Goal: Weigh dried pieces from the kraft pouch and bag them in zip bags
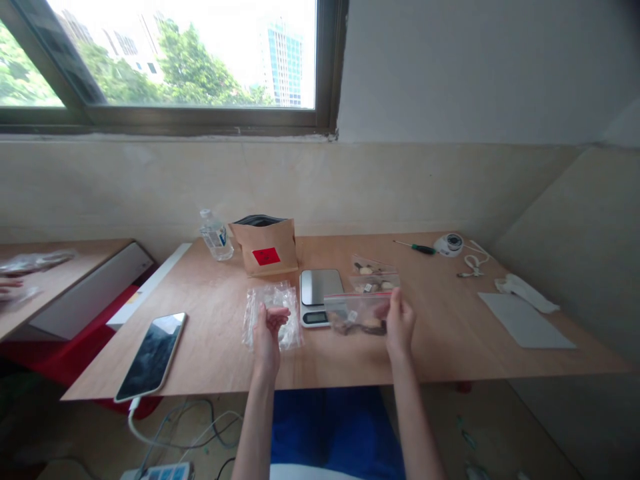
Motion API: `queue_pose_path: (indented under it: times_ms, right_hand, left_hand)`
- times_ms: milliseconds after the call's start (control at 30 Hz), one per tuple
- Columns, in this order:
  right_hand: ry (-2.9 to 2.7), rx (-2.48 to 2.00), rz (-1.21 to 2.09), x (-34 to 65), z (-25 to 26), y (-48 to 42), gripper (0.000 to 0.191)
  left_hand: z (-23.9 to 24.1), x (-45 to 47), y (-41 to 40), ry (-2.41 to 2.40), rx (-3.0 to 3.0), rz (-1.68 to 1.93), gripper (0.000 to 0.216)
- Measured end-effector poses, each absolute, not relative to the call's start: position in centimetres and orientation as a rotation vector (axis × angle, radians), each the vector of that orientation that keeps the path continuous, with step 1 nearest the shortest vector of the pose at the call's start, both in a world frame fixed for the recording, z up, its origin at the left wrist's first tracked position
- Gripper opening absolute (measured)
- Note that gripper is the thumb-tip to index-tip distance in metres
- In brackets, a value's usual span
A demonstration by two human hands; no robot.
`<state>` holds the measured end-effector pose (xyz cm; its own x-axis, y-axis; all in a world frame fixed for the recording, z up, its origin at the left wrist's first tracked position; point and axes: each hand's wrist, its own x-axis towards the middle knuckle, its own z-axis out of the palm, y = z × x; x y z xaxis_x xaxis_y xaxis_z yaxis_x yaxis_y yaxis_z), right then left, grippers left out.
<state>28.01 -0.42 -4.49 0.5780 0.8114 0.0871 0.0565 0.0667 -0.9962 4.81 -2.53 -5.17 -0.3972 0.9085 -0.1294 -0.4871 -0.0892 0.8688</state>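
My right hand (399, 325) pinches the right end of a clear zip bag (357, 313) with small brown and white pieces in it, held just above the wooden table (450, 333). My left hand (269, 327) hovers palm-up with curled, apart fingers over a pile of empty clear bags (273, 312), holding nothing. A small digital scale (319, 297) sits between the hands. Two more filled zip bags (375, 275) lie behind the held one.
A brown paper pouch with a red label (265, 250) and a water bottle (216, 235) stand at the back. A phone (153, 355) on a cable lies at the left. A screwdriver (415, 247), tape (450, 244), a grey sheet (525, 321). Another person's hand (9, 285) at far left.
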Motion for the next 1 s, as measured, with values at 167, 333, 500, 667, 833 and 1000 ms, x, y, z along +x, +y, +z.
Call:
queue_pose_path:
  times_ms: [167,333,500,667,833,1000]
  right_hand:
    - [-0.860,-1.591,0.595,34.1,-5.3,4.2,0.067]
    - [-1.025,-1.862,0.011,34.5,-7.1,5.3,0.074]
    - [-1.326,-1.725,-0.321,31.4,-9.1,3.0,0.053]
    - [-1.598,-1.846,-0.330,30.0,-11.8,3.0,0.048]
    - [-1.699,-2.013,-0.329,30.6,-12.7,5.2,0.045]
    - [-1.810,-2.077,-0.115,31.7,-11.5,8.5,0.046]
  left_hand:
    - [-4.9,4.2,-2.8,1.125,0.663,1.640,0.042]
    - [-4.9,4.4,-2.6,1.187,0.806,1.614,0.046]
    - [-2.9,2.5,-0.1,1.498,1.195,1.721,0.038]
    - [1.4,1.2,4.7,1.911,1.675,1.929,0.030]
    - [4.7,0.5,9.9,2.170,1.829,1.835,0.033]
    - [5.8,-1.0,12.9,2.219,1.950,1.576,0.028]
